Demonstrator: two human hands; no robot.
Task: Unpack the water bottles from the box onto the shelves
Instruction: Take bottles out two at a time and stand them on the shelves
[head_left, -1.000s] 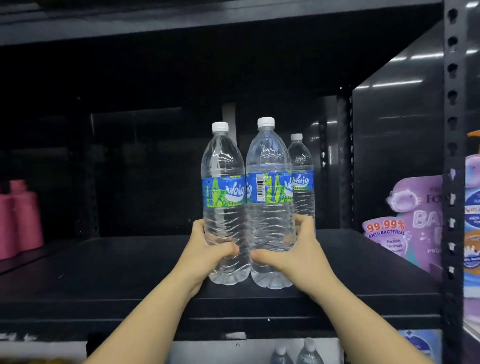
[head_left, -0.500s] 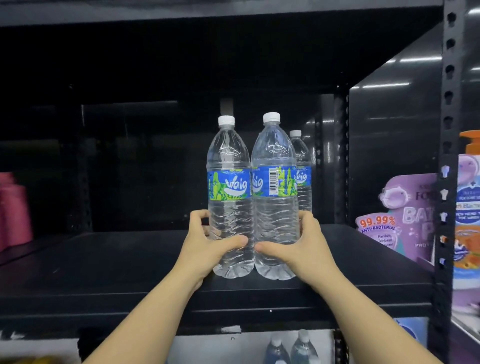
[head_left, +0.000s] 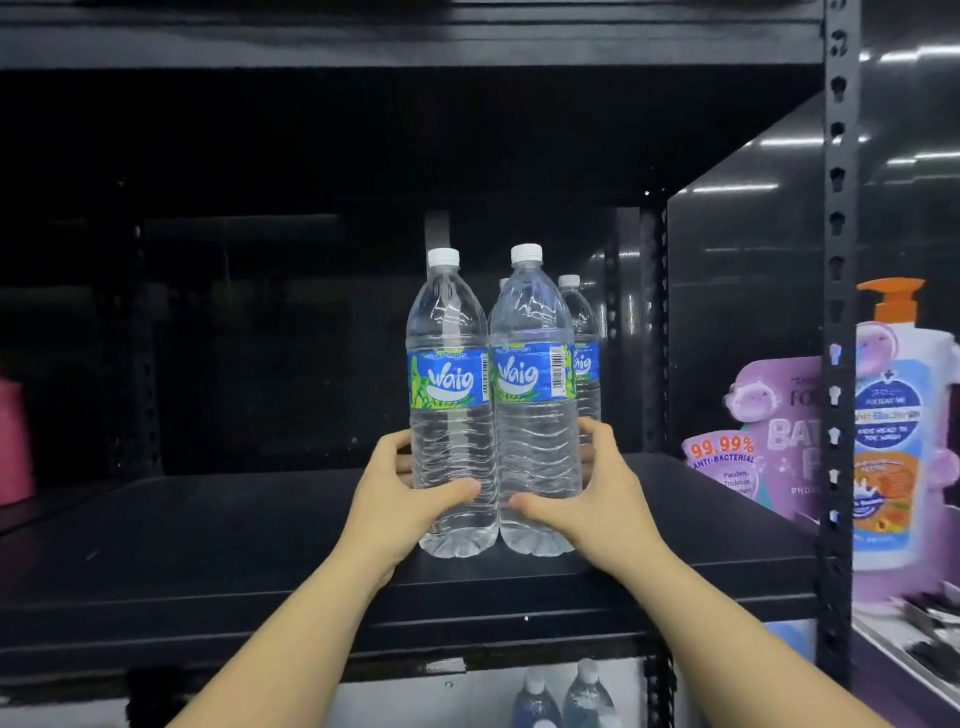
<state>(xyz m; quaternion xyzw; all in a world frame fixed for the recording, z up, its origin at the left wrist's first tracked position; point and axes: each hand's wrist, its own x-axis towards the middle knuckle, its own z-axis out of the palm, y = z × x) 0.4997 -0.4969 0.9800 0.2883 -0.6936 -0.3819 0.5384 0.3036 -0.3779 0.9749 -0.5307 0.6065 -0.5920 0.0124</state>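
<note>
Two clear water bottles with white caps and blue-green labels stand side by side near the front of the black shelf. My left hand is wrapped around the lower part of the left bottle. My right hand grips the lower part of the right bottle. Both bottles are upright with their bases on the shelf. Behind them stands another bottle, and the cap of one more peeks out between the two front ones. The box is out of view.
A black upright post bounds the shelf at right. Beyond it stand a purple refill pouch and an orange-topped pump bottle. A pink item sits far left. More bottle caps show on the shelf below.
Both bottles have slid a little farther back on the shelf, still held in my hands. The labels have turned slightly, and the view has shifted left.
</note>
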